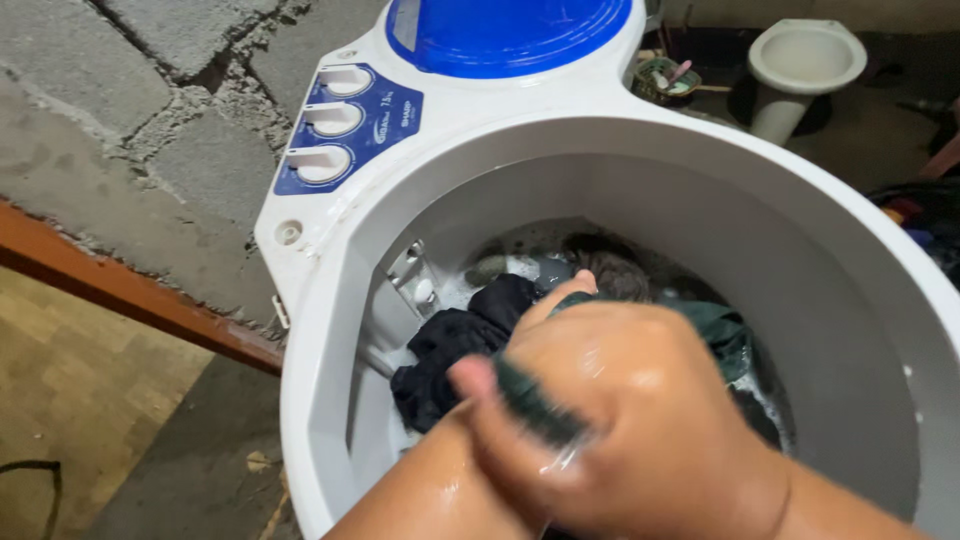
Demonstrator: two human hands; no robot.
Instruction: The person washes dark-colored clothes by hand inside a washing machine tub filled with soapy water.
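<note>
My right hand (650,410) is wet and closed around a twisted dark green garment (535,403), which it holds over the open white wash tub (700,170). My left hand (440,485) comes in from the lower left and is mostly hidden under the right one. One fingertip pokes out by the same garment, whose other end (725,330) hangs into the tub. Below the hands, a black cloth (450,350) and other dark laundry (615,275) lie in soapy water.
The machine has a blue control panel with three white knobs (335,120) and a blue lid (505,35) over its second tub. A grey block wall (130,110) stands at left. A white basin on a pedestal (805,60) is at upper right.
</note>
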